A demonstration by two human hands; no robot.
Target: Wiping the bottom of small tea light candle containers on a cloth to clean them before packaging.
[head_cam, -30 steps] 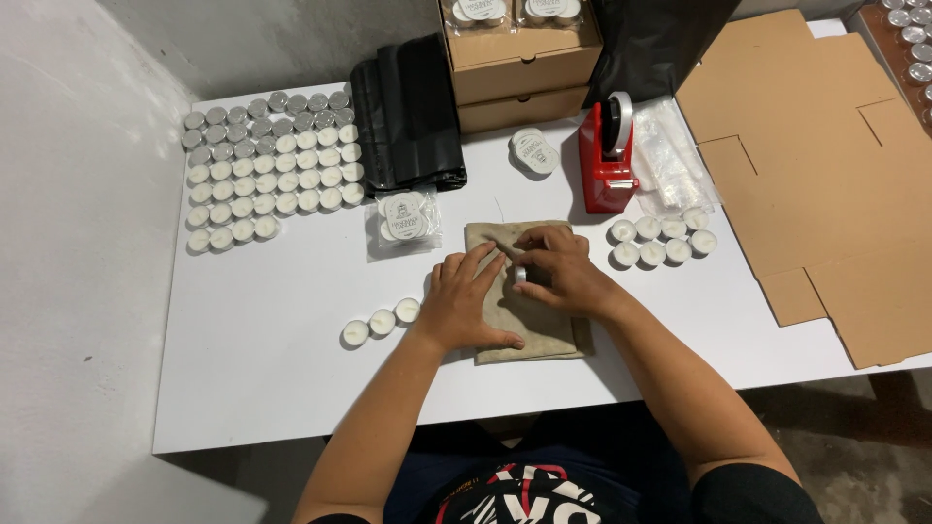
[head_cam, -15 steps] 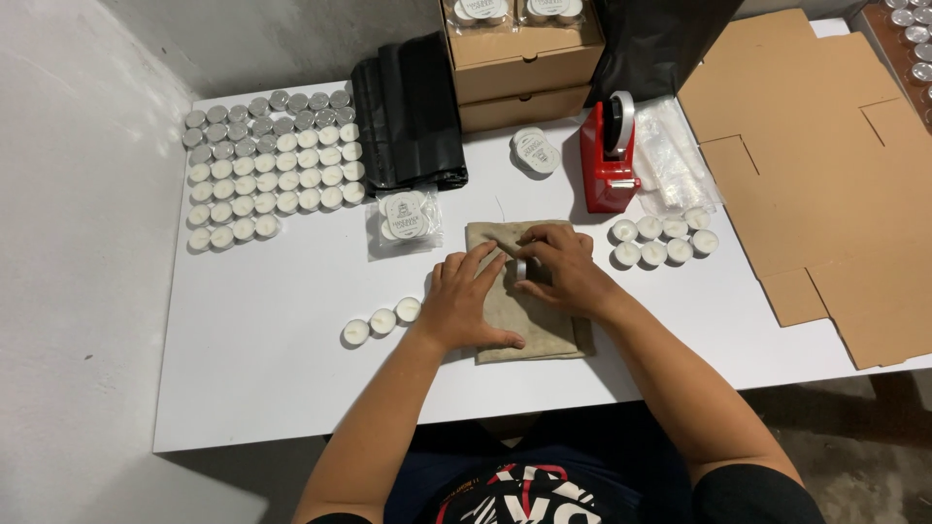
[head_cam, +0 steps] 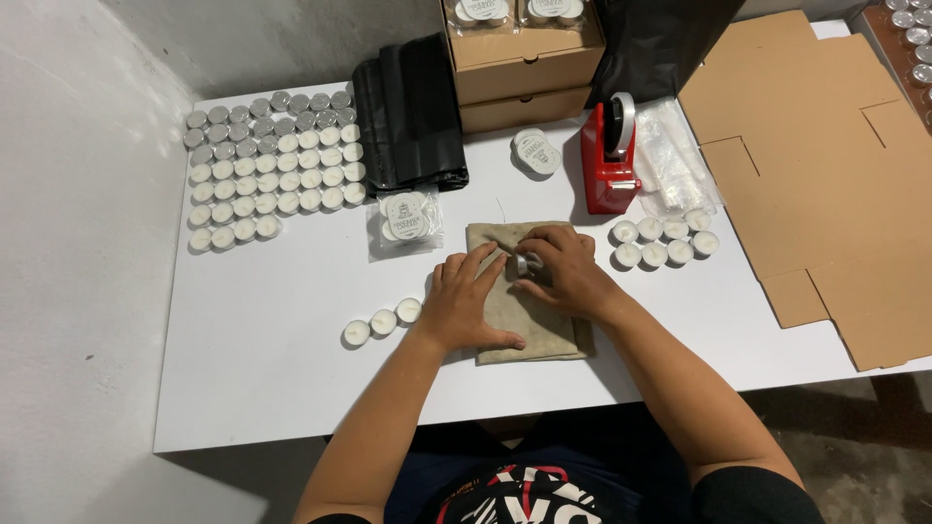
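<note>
Tealight on cloth, both hands

Left hand (head_cam: 468, 301) flat, fingers spread, pressing tan cloth (head_cam: 529, 320). Right hand (head_cam: 563, 272) pinched around small tealight (head_cam: 525, 264), between both hands. Best kept low, cloth pinned. Clear packet with round white label (head_cam: 406, 219) just beyond left hand; red tape dispenser (head_cam: 610, 160), brown boxes (head_cam: 524, 60) farther off on counter (head_cam: 272, 369).

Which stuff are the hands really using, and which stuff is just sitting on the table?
In use:
- left hand, flat on the tan cloth
- right hand, holding a small tealight on that cloth

Just lying about:
- red tape dispenser
- big grid of tealights
- three loose tealights
- flat cardboard
- black bags
</note>
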